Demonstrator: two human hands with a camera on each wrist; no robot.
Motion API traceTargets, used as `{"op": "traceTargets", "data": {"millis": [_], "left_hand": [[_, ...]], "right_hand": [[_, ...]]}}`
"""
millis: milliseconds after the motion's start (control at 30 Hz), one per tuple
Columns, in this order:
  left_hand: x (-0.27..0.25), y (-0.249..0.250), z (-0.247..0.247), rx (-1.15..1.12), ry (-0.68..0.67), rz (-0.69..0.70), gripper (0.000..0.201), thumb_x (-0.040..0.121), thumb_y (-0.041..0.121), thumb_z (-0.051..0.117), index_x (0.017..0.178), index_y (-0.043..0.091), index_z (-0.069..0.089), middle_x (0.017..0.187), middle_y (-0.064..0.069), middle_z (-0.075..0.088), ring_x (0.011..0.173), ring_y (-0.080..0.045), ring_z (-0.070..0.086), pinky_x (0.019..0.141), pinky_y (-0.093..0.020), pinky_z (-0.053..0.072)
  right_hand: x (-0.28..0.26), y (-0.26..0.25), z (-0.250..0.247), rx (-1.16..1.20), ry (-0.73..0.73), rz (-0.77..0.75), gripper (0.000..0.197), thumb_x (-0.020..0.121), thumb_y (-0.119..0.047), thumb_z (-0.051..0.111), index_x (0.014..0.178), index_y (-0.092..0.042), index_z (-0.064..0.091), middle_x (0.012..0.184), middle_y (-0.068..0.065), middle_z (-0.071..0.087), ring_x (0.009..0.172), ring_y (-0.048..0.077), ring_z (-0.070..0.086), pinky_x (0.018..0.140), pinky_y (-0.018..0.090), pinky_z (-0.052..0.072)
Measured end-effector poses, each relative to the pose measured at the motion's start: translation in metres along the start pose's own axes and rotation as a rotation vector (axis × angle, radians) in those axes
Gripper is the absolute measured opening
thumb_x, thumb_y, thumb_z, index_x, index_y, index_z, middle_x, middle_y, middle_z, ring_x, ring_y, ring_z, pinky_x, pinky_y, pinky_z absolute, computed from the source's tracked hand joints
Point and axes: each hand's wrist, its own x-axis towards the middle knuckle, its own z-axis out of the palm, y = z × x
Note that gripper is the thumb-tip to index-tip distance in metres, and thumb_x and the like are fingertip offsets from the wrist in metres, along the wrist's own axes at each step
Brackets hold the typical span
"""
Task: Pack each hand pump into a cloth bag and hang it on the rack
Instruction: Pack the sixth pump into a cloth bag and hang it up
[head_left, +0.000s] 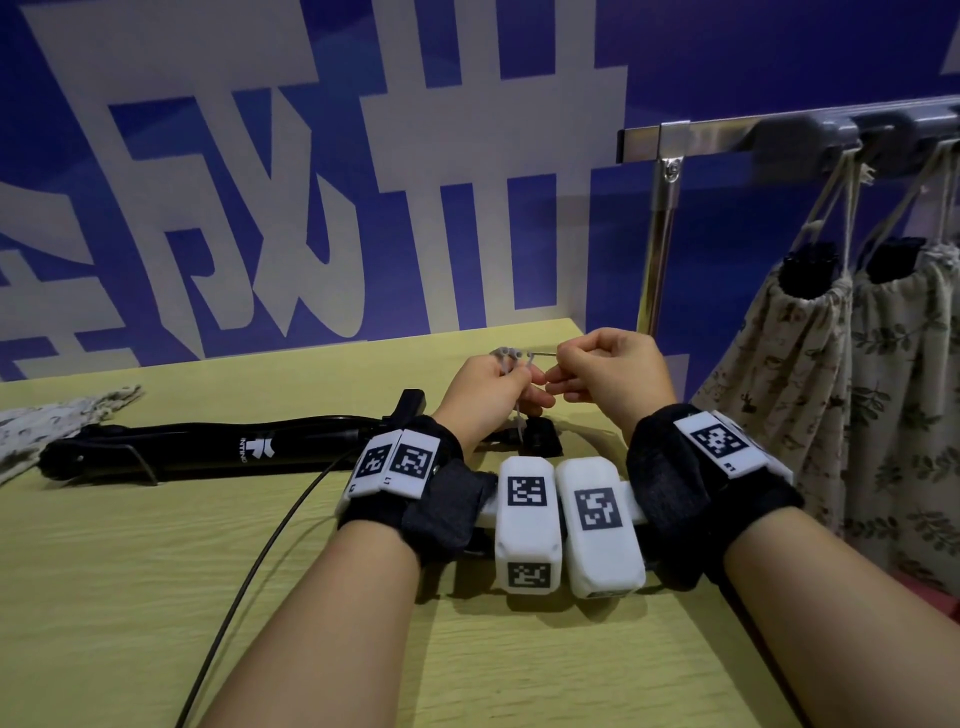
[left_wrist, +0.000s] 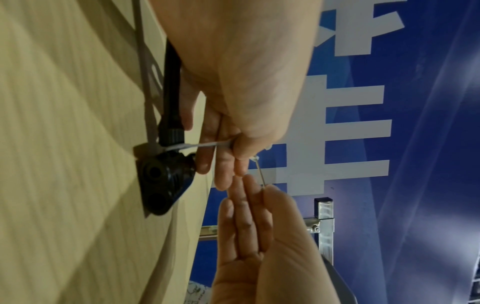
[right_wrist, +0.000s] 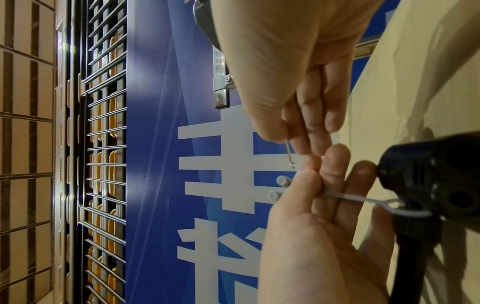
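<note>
- Yellow desk (head_left: 156, 571) under a blue wall carries the black hand pump (head_left: 208, 449), lying flat beside a cloth bag (head_left: 47, 426).
- My left hand (head_left: 485, 392) pinches its white accessory strap (left_wrist: 197, 145); my right hand (head_left: 608, 379) pinches the thin needle (left_wrist: 259, 172).
- Pump looks rigid and light; I'd grasp mid-barrel.

Even indoor light fills the head view, and the forearms cast soft shadows on the table (head_left: 130, 571). Straight edges bow near the frame borders, and the rack (head_left: 779, 137) above the table's right end is smeared. Both wrist views are dimmer and softly blurred.
</note>
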Motion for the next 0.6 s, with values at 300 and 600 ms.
{"op": "traceTargets", "data": {"millis": [300, 600], "left_hand": [[0.006, -0.012, -0.005, 0.132, -0.027, 0.087, 0.023, 0.099, 0.008, 0.039, 0.092, 0.015, 0.061, 0.071, 0.000, 0.062, 0.068, -0.012, 0.058, 0.073, -0.025, 0.049], [0.006, -0.014, -0.011, 0.243, -0.058, 0.119, 0.024, 0.097, 0.007, 0.042, 0.091, 0.017, 0.063, 0.072, 0.004, 0.062, 0.069, -0.010, 0.057, 0.077, -0.028, 0.048]], "right_hand": [[-0.002, -0.001, 0.001, -0.167, -0.058, 0.028, 0.012, 0.090, -0.008, 0.058, 0.078, -0.009, 0.060, 0.074, 0.010, 0.069, 0.063, 0.015, 0.066, 0.060, 0.023, 0.054], [-0.006, -0.004, 0.003, -0.283, -0.085, 0.052, 0.019, 0.090, -0.006, 0.054, 0.072, -0.012, 0.058, 0.072, 0.011, 0.069, 0.064, 0.020, 0.068, 0.063, 0.028, 0.057]]}}
